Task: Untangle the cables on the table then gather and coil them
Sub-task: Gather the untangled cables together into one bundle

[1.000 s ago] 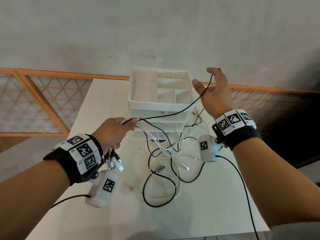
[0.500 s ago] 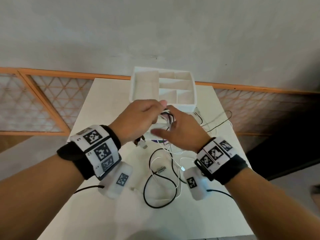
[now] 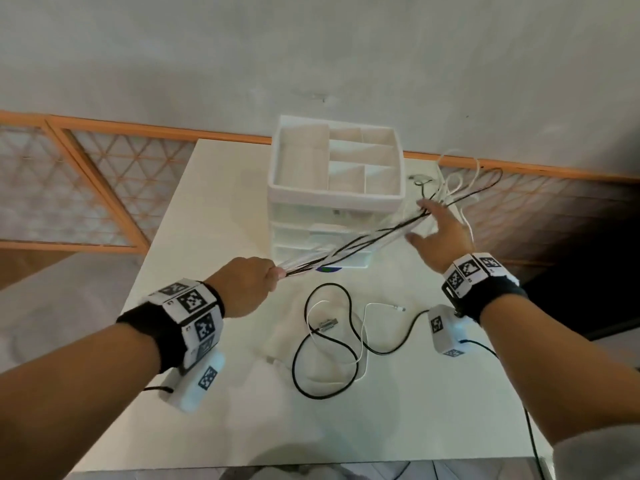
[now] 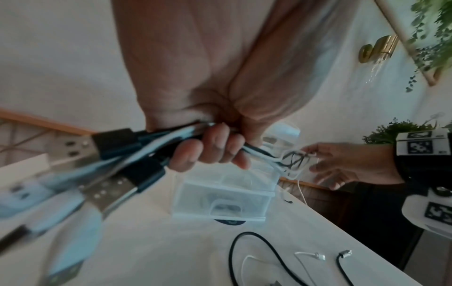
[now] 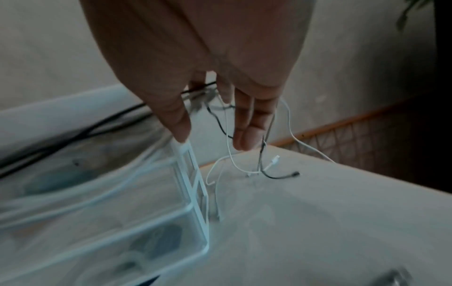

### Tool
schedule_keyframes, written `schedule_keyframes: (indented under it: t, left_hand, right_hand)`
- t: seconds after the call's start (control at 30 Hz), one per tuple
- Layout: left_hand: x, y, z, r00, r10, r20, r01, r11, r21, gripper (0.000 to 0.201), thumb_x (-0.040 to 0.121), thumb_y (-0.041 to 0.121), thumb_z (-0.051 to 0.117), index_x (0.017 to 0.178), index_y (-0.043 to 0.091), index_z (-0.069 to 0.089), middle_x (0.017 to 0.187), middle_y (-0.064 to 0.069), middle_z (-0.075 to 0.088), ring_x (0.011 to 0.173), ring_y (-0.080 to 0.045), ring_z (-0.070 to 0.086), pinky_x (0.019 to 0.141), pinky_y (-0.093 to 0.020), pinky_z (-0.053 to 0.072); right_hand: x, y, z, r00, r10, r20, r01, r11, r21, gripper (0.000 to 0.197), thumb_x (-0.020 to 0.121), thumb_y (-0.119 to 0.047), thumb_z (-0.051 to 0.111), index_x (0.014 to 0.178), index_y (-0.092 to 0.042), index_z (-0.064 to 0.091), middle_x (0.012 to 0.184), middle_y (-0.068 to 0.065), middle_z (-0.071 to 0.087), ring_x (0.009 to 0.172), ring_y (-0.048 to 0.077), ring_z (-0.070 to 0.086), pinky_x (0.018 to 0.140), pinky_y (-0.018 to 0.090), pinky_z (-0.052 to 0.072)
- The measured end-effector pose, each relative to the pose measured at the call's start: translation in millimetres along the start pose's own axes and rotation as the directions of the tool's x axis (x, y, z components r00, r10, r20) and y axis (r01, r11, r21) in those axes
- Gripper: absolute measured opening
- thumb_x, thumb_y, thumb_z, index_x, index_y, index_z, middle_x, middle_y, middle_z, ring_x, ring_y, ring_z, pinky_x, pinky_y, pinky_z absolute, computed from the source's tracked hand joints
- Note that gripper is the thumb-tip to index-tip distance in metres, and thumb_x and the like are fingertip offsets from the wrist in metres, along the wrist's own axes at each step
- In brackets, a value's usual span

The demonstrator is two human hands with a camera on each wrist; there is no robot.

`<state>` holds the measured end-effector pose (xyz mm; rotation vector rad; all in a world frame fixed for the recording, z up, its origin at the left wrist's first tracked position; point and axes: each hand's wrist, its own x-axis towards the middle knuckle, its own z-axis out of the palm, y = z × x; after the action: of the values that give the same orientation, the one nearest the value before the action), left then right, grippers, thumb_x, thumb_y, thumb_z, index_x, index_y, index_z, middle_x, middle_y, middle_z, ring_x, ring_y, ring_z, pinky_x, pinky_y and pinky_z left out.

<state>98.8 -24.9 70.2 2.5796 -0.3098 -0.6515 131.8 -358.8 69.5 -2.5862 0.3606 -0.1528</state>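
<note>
Two hands: left hand fisted around cable bundle; right hand fingers spread straight, strands running between them.

You find no legible word, brand or number in any view. The wristbands on your forearms carry black-and-white square fiducial markers, patterns only; small characters beside them are too blurred to read. The white camera housings under your wrists bear the same kind of markers. A dark round sticker on the table peeks from under the drawer organizer; whatever print it carries cannot be made out.
</note>
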Motion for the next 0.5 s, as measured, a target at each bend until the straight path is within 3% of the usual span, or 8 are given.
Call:
schedule_keyframes:
  t: [0.07, 0.17, 0.23, 0.3, 0.37, 0.4, 0.47, 0.5]
  left_hand:
    - [2.8, 0.0, 3.8, 0.999, -0.005, -0.049, 0.003, 0.999, -0.043, 0.033, 0.105, 0.020, 0.032, 0.089, 0.018, 0.060, 0.082, 0.013, 0.057, 0.070, -0.001, 0.052, 0.062, -0.009, 0.037]
    - [2.7, -2.0, 3.3, 0.998, -0.007, -0.055, 0.001, 0.995, -0.099, 0.024, 0.104, 0.026, 0.040, 0.094, 0.020, 0.061, 0.079, 0.010, 0.056, 0.068, -0.007, 0.051, 0.060, -0.017, 0.037]
    - [3.2, -1.9, 2.7, 0.996, -0.021, -0.083, 0.016, 0.998, -0.064, 0.023, 0.102, 0.031, 0.045, 0.091, 0.014, 0.057, 0.075, 0.005, 0.053, 0.069, -0.013, 0.049, 0.058, -0.023, 0.034]
    - [5.1, 0.3, 2.1, 0.985, -0.075, -0.158, 0.062, 0.994, -0.090, 0.029, 0.102, 0.032, 0.044, 0.085, 0.009, 0.053, 0.071, 0.000, 0.050, 0.067, -0.018, 0.048, 0.054, -0.026, 0.031]
    - [7.3, 5.8, 1.8, 0.974, -0.123, -0.189, 0.086, 0.978, -0.192, 0.034, 0.102, 0.033, 0.043, 0.078, 0.009, 0.047, 0.070, -0.004, 0.050, 0.061, -0.021, 0.045, 0.053, -0.031, 0.032]
    - [8.6, 8.2, 2.6, 0.977, -0.131, -0.166, 0.084, 0.961, -0.265, 0.034, 0.102, 0.034, 0.043, 0.078, 0.009, 0.047, 0.071, -0.006, 0.051, 0.060, -0.023, 0.044, 0.056, -0.031, 0.035]
    - [8.6, 12.2, 4.6, 0.990, -0.116, -0.082, 0.074, 0.912, -0.403, 0.030, 0.100, 0.031, 0.046, 0.081, 0.008, 0.049, 0.070, -0.008, 0.051, 0.059, -0.026, 0.044, 0.057, -0.034, 0.040]
    - [7.0, 14.8, 4.8, 0.994, -0.097, -0.042, 0.068, 0.891, -0.448, 0.027, 0.100, 0.029, 0.048, 0.082, 0.009, 0.049, 0.068, -0.007, 0.050, 0.058, -0.025, 0.044, 0.055, -0.034, 0.040]
  right_hand:
    - [-4.5, 13.3, 14.4, 0.989, 0.085, 0.120, -0.080, 0.996, -0.044, 0.064, 0.085, -0.027, 0.073, 0.143, -0.029, 0.046, 0.154, 0.005, 0.043, 0.134, 0.032, 0.049, 0.109, 0.037, 0.038]
    - [-13.2, 23.6, 27.6, 0.954, 0.182, 0.238, -0.174, 0.983, -0.055, 0.074, 0.086, -0.032, 0.071, 0.150, -0.028, 0.034, 0.154, 0.008, 0.044, 0.133, 0.035, 0.050, 0.108, 0.040, 0.041]
    - [-21.1, 22.3, 34.5, 0.936, 0.253, 0.243, -0.230, 0.966, -0.120, 0.079, 0.088, -0.029, 0.067, 0.154, -0.027, 0.023, 0.143, 0.012, 0.055, 0.128, 0.037, 0.053, 0.102, 0.041, 0.044]
    - [-36.1, 7.4, 38.2, 0.956, 0.256, 0.144, -0.243, 0.964, -0.105, 0.069, 0.087, -0.025, 0.061, 0.148, -0.028, 0.028, 0.113, 0.009, 0.070, 0.108, 0.035, 0.062, 0.090, 0.039, 0.047]
    - [-62.0, -12.5, 51.0, 0.984, 0.138, 0.113, -0.139, 0.990, 0.004, 0.043, 0.085, -0.023, 0.060, 0.126, -0.028, 0.049, 0.084, -0.003, 0.072, 0.084, 0.026, 0.064, 0.079, 0.033, 0.049]
    - [-77.3, -18.8, 64.0, 0.985, 0.041, 0.169, -0.044, 0.999, 0.016, 0.028, 0.084, -0.025, 0.060, 0.111, -0.031, 0.056, 0.078, -0.008, 0.070, 0.078, 0.022, 0.063, 0.077, 0.032, 0.051]
    - [-111.3, -28.1, 93.2, 0.905, -0.139, 0.401, 0.175, 0.983, -0.054, 0.016, 0.081, -0.033, 0.057, 0.096, -0.032, 0.064, 0.087, -0.009, 0.072, 0.084, 0.021, 0.067, 0.081, 0.034, 0.055]
    - [-125.8, -31.4, 105.2, 0.838, -0.163, 0.520, 0.268, 0.954, -0.133, 0.021, 0.082, -0.035, 0.055, 0.100, -0.032, 0.065, 0.099, -0.008, 0.072, 0.094, 0.021, 0.067, 0.086, 0.034, 0.054]
